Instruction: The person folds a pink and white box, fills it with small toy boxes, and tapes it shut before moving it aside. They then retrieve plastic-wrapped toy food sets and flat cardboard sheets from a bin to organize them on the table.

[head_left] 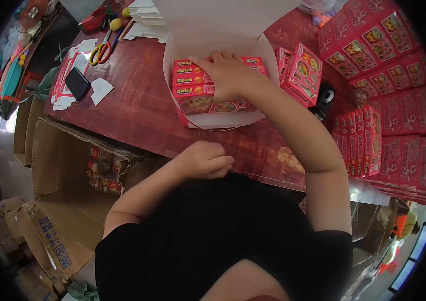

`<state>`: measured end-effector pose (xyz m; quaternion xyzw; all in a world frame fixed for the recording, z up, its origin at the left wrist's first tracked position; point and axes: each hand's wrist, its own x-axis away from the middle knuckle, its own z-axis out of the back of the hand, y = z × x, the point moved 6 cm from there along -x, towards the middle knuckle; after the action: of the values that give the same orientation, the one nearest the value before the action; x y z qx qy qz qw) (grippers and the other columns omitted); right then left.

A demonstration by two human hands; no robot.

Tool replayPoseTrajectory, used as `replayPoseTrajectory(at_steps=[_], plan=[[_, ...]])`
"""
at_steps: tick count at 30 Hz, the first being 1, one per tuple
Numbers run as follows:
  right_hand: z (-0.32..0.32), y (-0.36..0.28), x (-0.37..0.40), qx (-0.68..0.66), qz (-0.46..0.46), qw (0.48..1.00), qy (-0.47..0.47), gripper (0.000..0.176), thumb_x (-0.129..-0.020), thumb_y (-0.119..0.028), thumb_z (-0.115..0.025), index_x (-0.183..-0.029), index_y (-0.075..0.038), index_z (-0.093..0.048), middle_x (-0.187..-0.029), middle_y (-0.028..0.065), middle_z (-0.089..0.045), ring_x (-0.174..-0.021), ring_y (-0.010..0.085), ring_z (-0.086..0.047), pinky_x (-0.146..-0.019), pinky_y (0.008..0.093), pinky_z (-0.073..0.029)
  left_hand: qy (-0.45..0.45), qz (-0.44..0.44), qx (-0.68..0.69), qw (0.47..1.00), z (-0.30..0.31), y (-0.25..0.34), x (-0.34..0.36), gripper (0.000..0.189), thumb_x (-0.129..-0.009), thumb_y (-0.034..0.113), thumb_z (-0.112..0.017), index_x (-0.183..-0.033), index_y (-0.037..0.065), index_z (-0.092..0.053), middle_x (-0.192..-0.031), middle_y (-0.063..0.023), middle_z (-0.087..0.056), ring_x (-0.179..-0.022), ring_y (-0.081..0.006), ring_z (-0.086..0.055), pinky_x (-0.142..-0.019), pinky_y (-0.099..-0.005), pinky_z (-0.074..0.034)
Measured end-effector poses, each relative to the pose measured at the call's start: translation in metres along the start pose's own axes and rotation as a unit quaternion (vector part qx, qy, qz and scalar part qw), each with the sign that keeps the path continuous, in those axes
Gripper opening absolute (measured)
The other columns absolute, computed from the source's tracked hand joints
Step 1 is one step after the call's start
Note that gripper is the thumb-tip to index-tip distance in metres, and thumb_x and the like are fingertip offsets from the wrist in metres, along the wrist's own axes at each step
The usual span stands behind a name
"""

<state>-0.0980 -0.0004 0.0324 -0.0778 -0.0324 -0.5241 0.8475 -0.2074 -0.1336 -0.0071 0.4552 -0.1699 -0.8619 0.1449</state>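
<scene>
My right hand (pixel 230 75) reaches into an open white carton (pixel 218 120) on the red table. Its fingers are spread over the small red boxes (pixel 188 80) packed inside, and its palm covers part of them. Close to my body, just off the table's front edge, my left hand (pixel 208 160) is closed, with its fingers curled in; whether anything is in it is hidden. Two loose red boxes (pixel 303 72) lie right beside the carton.
Tall stacks of red boxes (pixel 373 45) fill the right side. On the table's (pixel 138 110) left part are a phone (pixel 77 83), scissors (pixel 101 52) and white cards (pixel 101 90). A cardboard box (pixel 62 170) stands open at lower left. Another person (pixel 409 224) is at far right.
</scene>
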Motion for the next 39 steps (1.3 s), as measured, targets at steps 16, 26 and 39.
replayPoseTrajectory(at_steps=[16,26,39], plan=[[-0.013,-0.019,0.033,-0.071,-0.004,0.968,0.242,0.065,-0.088,-0.047,-0.052,-0.142,-0.019,-0.031,-0.140,0.0191,-0.034,-0.131,0.0388,-0.031,-0.108,0.0521,-0.024,-0.202,0.195,0.077,0.957,-0.072,-0.039,0.004,0.028,-0.079,0.012,-0.068,-0.105,0.004,-0.063,-0.108,-0.0144,-0.058,-0.108,-0.0306,-0.054,-0.092,-0.0402,-0.043],[0.104,0.112,0.282,-0.018,-0.175,0.832,0.527,0.076,-0.067,-0.027,-0.076,-0.132,-0.007,-0.041,-0.131,0.0136,-0.045,-0.123,0.0322,-0.041,-0.102,0.0423,-0.033,-0.219,0.191,0.158,0.944,-0.068,-0.004,-0.032,0.014,-0.078,0.004,-0.065,-0.092,0.003,-0.066,-0.088,-0.0138,-0.063,-0.081,-0.0285,-0.062,-0.071,-0.0354,-0.051],[0.097,0.205,0.375,-0.147,-0.372,0.834,0.380,0.100,-0.060,-0.039,-0.076,-0.144,-0.011,-0.029,-0.139,0.0223,-0.033,-0.133,0.0345,-0.023,-0.109,0.0453,-0.021,-0.038,0.241,0.251,0.937,-0.178,-0.012,-0.092,0.039,-0.080,0.007,-0.065,-0.116,0.004,-0.050,-0.119,-0.0148,-0.047,-0.114,-0.0292,-0.047,-0.093,-0.0372,-0.040]])
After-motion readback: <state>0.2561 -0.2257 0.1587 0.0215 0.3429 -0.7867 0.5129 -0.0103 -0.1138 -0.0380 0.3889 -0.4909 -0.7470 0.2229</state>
